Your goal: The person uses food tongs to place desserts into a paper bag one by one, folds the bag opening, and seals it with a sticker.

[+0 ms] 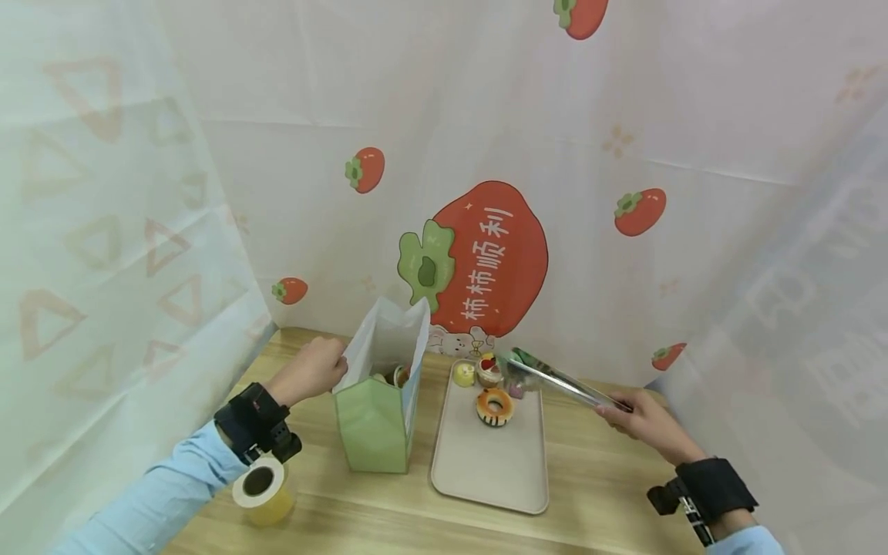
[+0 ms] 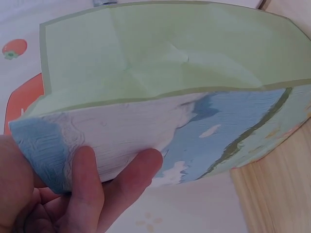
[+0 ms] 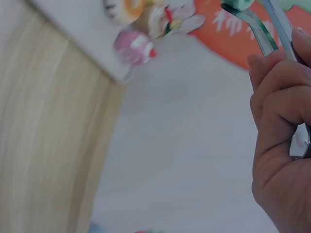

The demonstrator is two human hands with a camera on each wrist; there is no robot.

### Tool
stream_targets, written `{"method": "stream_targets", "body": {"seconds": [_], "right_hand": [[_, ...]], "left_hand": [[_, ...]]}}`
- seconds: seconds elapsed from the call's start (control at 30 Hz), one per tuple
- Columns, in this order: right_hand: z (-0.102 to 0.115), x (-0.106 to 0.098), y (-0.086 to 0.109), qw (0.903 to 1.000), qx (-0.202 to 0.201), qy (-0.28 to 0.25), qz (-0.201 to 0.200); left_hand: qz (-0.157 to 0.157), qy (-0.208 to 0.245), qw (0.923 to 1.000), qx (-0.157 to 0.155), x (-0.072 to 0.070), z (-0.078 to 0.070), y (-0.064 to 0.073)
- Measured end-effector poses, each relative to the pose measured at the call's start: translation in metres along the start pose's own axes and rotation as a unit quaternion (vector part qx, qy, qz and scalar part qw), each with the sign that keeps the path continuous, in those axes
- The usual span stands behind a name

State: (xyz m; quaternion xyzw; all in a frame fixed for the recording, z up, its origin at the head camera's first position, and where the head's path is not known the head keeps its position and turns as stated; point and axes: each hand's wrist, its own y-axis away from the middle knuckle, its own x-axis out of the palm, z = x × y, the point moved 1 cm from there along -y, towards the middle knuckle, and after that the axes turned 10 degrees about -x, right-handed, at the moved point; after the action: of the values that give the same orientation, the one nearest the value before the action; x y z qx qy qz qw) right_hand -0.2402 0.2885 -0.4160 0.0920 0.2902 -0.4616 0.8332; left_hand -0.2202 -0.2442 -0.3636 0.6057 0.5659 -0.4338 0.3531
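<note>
My left hand (image 1: 314,371) grips the upper edge of a green paper bag (image 1: 373,428), which stands upright with its top spread and some small items inside. The left wrist view shows fingers (image 2: 87,179) curled against the bag's painted side. With my right hand (image 1: 645,420) I hold metal tongs (image 1: 565,383), their tips above the far right of a beige tray (image 1: 492,474). A small green item (image 3: 241,4) is between the tips. On the tray sit a toy doughnut (image 1: 495,418), a cupcake (image 1: 489,376), a yellow piece (image 1: 463,375) and a purple one (image 3: 132,47).
A roll of yellow tape (image 1: 269,497) stands on the wooden table (image 1: 333,512), near my left forearm. Behind the tray hangs a white cloth (image 1: 590,293) with red fruit prints, and more cloth flanks both sides.
</note>
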Motion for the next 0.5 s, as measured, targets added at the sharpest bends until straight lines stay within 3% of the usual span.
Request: {"method": "stream_targets", "body": {"seconds": [0.13,0.27,0.5], "right_hand": [[0.028,0.009,-0.023,0.9988,-0.047,-0.003,-0.012],[0.06,0.02,-0.05,0.9954,-0.085,0.042,-0.015],[0.122,0.04,-0.105,0.9842,-0.13,0.109,0.049]], "left_hand": [[-0.001,0.0,1.0,0.003,-0.001,-0.002,-0.001],[-0.004,-0.002,1.0,0.005,-0.001,-0.002,-0.001],[0.002,0.001,1.0,0.002,0.0,-0.003,-0.001]]}}
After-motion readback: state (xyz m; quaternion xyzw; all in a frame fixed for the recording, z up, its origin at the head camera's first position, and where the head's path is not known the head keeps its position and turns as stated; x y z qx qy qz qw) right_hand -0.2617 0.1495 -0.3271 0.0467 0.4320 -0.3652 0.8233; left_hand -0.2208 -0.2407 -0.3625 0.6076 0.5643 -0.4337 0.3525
